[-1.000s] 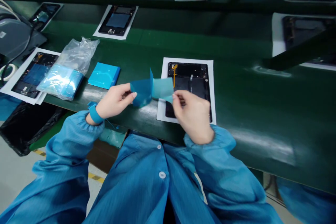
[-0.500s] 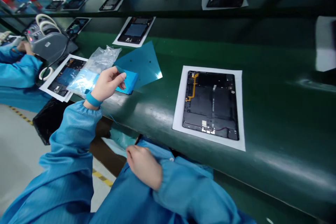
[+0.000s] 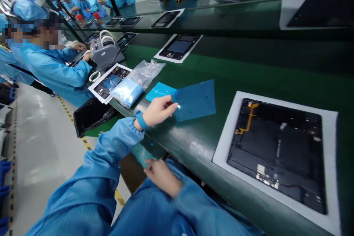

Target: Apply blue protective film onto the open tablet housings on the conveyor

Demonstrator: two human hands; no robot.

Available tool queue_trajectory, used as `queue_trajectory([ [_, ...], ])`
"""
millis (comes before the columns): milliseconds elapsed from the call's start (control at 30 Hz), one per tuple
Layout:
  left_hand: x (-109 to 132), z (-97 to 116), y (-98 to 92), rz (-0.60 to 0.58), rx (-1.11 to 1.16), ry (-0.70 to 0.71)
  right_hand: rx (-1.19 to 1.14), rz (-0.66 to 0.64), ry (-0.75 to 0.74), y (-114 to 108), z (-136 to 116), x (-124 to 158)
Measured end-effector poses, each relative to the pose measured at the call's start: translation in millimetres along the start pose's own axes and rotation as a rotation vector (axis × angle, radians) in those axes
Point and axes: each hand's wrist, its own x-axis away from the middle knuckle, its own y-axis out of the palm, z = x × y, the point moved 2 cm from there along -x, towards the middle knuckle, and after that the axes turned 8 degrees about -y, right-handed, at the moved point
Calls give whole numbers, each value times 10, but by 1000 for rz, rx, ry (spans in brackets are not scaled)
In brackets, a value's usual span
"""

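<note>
My left hand (image 3: 160,111) is closed in a pinch at the near left edge of a translucent blue film sheet (image 3: 197,100) with small dark dots, just above the bench. Beside that hand lies a stack of blue film (image 3: 160,90), partly hidden by the fingers. A blue band circles my left wrist. Below the bench edge, over my lap, my right hand (image 3: 162,177) has its fingers loosely bent and slightly apart, with nothing visible in them. Near its fingertips is a pale teal sheet (image 3: 141,155). An opened tablet (image 3: 279,151) rests on white paper to the right.
A clear plastic bag (image 3: 135,84) with blue film inside overlaps another opened tablet (image 3: 106,85). Behind are a grey machine (image 3: 106,53) and a tape roll (image 3: 94,77). A black bin bag (image 3: 92,114) hangs at the bench edge. Co-workers (image 3: 52,59) sit at left.
The view has swung left. My left hand has shifted from over the blue stack to the film's edge, and the film lies further right of the stack. My right hand's fingers have loosened.
</note>
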Motion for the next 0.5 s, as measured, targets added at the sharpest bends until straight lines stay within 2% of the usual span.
queue_trajectory([
  [67,120,125,97,66,-97,107,-55,33,21,-468,-284,81],
  [133,252,286,215,109,-150,219,23,252,129,-1032,-445,74],
  [200,377,463,346,136,-187,333,260,455,250,-1541,-487,-8],
  [267,472,621,467,149,-201,431,326,434,320,-1870,-431,-127],
  [367,523,773,613,90,-195,520,219,350,347,-2083,-285,-232],
  [500,497,853,756,-69,-231,584,90,355,386,-2112,-198,-204],
])
